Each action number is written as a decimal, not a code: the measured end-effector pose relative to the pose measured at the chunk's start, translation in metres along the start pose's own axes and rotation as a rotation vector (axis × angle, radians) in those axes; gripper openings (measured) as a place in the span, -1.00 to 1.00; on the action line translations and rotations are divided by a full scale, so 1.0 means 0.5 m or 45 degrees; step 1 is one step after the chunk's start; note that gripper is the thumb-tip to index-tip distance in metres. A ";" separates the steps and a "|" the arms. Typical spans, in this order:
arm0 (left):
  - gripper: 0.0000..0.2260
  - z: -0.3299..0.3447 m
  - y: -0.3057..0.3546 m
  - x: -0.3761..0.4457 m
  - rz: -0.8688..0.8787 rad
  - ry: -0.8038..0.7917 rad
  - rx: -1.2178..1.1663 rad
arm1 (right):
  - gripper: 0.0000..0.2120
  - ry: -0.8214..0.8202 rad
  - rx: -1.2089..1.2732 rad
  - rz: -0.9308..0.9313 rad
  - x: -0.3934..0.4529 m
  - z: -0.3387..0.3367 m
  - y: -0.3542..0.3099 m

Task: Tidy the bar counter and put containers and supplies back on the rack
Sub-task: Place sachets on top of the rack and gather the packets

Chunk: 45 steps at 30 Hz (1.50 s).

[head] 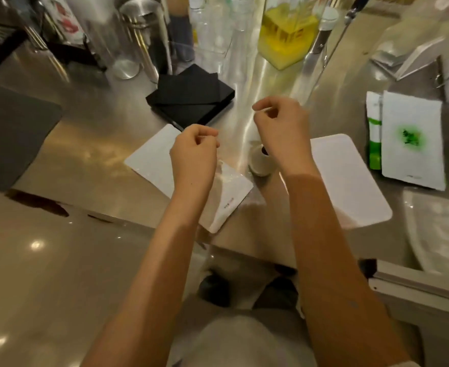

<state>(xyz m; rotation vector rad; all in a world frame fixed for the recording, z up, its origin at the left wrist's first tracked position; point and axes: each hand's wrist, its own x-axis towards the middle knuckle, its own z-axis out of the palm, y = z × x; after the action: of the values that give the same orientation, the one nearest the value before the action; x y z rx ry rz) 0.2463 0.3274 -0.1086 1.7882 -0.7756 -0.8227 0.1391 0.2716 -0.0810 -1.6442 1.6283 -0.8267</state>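
Observation:
Both my hands hover over the steel bar counter point(91, 144). My left hand point(194, 152) has its fingers curled into a pinch above a flat white pouch point(149, 160). My right hand point(281, 128) is pinched the same way, a little higher and farther back. I see nothing clearly between either hand's fingertips. A small white jar point(257, 162) with a dark opening stands on the counter just below my right wrist. A second flat white pouch point(350, 181) lies to the right of that arm.
A stack of black napkins point(191, 99) lies behind my hands. Farther back stand a steel canister point(141, 35), clear glasses point(212, 27) and a container of yellow liquid point(284, 38). White-and-green pouches point(411, 139) lie at the right, a dark mat point(11, 128) at the left.

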 end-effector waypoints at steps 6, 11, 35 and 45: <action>-0.84 -0.097 -0.079 0.043 -0.172 0.028 0.115 | -0.77 -0.190 -0.083 0.079 -0.038 0.130 -0.017; -0.86 -0.149 -0.129 0.064 -0.290 0.086 0.308 | -0.71 -0.277 -0.293 0.146 -0.043 0.189 0.013; -0.65 -0.172 -0.138 0.051 -0.416 -0.072 0.179 | -0.75 -0.282 -0.251 0.167 -0.070 0.222 0.044; -0.76 -0.177 -0.085 0.051 -0.188 0.055 -0.037 | -0.78 -0.351 -0.245 0.204 -0.071 0.179 -0.020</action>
<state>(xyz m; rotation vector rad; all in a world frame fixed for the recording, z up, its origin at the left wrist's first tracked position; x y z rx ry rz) 0.3384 0.3652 -0.1279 1.8477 -0.6060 -0.8844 0.2175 0.3097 -0.1235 -1.6473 1.6548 -0.3538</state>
